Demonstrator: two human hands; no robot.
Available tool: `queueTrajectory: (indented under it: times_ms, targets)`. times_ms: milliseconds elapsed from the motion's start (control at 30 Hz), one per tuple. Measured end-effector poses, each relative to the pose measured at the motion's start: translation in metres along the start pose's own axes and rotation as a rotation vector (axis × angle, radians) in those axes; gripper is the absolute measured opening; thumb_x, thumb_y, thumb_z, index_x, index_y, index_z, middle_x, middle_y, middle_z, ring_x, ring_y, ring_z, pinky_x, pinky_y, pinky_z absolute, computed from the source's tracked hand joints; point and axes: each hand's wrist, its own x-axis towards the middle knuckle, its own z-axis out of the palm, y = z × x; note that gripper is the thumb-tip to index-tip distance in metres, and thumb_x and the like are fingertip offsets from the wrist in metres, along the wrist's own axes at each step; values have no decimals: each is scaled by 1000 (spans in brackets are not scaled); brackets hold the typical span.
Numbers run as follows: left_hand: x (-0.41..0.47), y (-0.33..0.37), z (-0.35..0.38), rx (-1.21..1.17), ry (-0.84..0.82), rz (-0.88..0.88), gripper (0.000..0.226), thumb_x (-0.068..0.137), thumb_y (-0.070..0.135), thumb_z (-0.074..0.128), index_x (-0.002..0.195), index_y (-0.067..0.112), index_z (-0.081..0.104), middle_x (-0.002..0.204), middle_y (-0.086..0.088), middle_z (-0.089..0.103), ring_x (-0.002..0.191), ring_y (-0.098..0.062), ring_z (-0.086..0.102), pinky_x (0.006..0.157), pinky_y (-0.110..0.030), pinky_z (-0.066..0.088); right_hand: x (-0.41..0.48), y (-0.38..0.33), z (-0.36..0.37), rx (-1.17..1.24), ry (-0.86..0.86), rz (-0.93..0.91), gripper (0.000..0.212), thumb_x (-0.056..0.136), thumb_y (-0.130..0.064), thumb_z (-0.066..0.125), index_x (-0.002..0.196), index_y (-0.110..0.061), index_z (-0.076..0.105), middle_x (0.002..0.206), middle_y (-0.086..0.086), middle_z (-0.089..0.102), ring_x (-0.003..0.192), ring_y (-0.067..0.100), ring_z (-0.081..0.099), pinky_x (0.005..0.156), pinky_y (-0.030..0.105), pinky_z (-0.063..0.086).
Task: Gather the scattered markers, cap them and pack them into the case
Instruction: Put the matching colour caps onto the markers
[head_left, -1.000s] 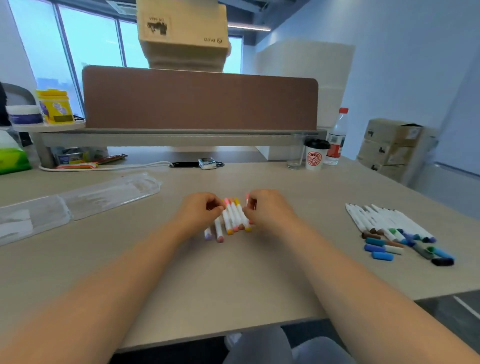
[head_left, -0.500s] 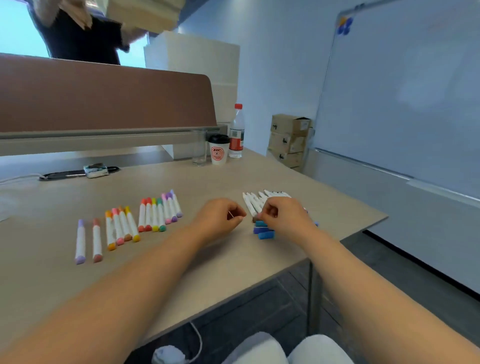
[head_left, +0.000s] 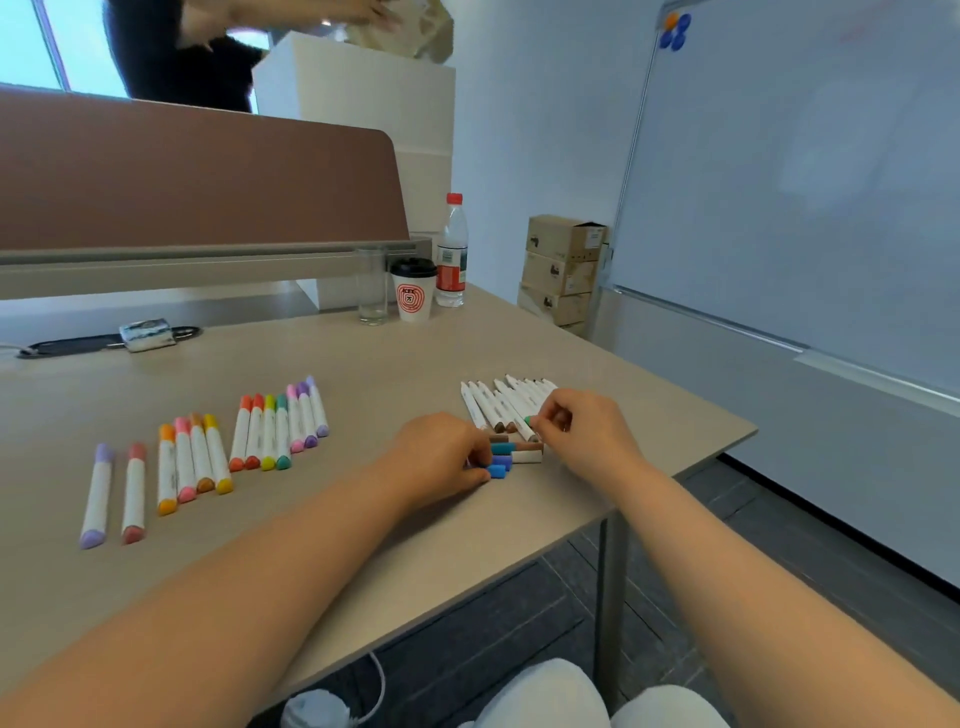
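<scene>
Desk (head_left: 363, 364) holds thirteen capped markers (head_left: 268, 434); left hand (head_left: 441, 457) pinches one blue cap (head_left: 497, 471), right hand (head_left: 587, 436) one green-tipped marker (head_left: 524, 428).

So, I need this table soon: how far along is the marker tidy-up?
Done: capped markers lie in rows on the left. In hand: the right hand pinches a green-ended marker in the jumbled pile, and the left hand curls at the loose caps. Left: capping that pile and packing everything; no case is in view.
</scene>
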Motion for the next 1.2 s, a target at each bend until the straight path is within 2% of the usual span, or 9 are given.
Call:
queueTrajectory:
  times_ms: [133,267,433,600,733,933,1133,1200]
  targets:
    - [5,-19,-6,-124,71,-83,20,85,35,63,100,23,66,96,5,66,85,-12,59,80,-32,51,17,4,-1,12,28,25,11,90,-22,60,80,-17,60,68,-7,54,63,7,48,55,16,38]
    - [21,-25,-7,-224,149,-104,30,88,30,60,116,21,63,101,3,64,89,-12,58,84,-32,50,39,20,-5,28,58,93,11,89,-22,61,83,-13,63,71,-2,57,67,13,49,58,22,41]
    - [55,-15,0,-336,192,-84,26,89,24,58,114,19,65,101,2,60,89,-11,57,82,-27,49,62,41,-12,48,79,169,9,89,-17,61,85,-12,66,71,-4,57,64,9,49,56,18,39]
    - [86,-10,6,-468,189,-127,26,90,16,59,115,17,63,112,2,63,91,-6,55,81,-17,43,78,52,-8,69,-43,197,3,85,-16,67,86,-14,69,81,-3,62,76,12,57,69,22,47]
    - [104,-7,9,-538,146,-142,29,89,17,60,118,19,63,115,2,65,92,-4,54,83,-17,42,92,58,-10,53,-123,212,3,81,-16,71,82,-17,69,74,-9,60,72,7,54,58,13,41]
    - [103,-8,18,-518,170,-173,28,88,15,60,115,20,64,117,4,64,90,-1,51,85,-17,43,103,45,-7,-76,-386,185,15,77,-23,75,87,-12,72,84,0,66,76,12,57,71,24,50]
    - [98,-15,13,-568,201,-188,28,88,13,61,115,18,64,113,3,65,88,-2,54,85,-17,44,113,33,1,-290,-430,215,26,79,-24,72,97,-7,71,97,8,70,93,22,64,84,33,55]
    - [98,-16,13,-553,206,-184,28,87,12,62,113,18,64,113,3,65,87,-1,53,84,-16,43,116,31,5,-338,-430,234,30,79,-27,71,97,-4,68,93,8,69,88,21,63,79,32,55]
